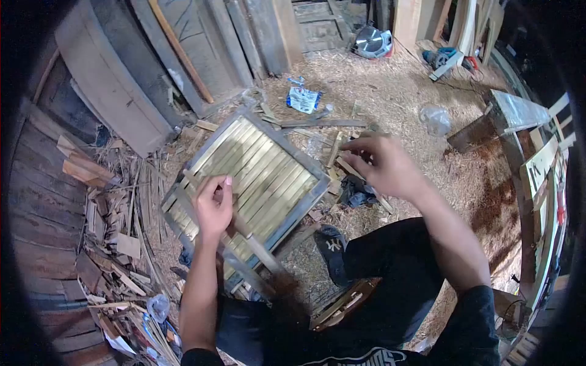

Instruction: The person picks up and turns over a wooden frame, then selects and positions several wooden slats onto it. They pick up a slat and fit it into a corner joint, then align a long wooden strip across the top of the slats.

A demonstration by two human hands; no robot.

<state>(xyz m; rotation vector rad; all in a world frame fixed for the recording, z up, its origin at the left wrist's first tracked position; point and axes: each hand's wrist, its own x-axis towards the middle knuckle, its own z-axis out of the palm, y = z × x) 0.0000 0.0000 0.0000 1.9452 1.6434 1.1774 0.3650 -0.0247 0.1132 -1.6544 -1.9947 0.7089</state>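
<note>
Slatted panel [264,168] partly hidden behind left hand [213,204]; shirt [467,329] cut off at bottom.

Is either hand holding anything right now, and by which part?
Cannot be told: the left hand overlaps a wooden strip in view, but any grip is unclear; the right hand is half-curled, with nothing clearly visible in it.

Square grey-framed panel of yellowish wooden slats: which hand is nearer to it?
Left. The left hand shows over the left part of the panel; the right hand is off to its right, outside the frame's edge.
</note>
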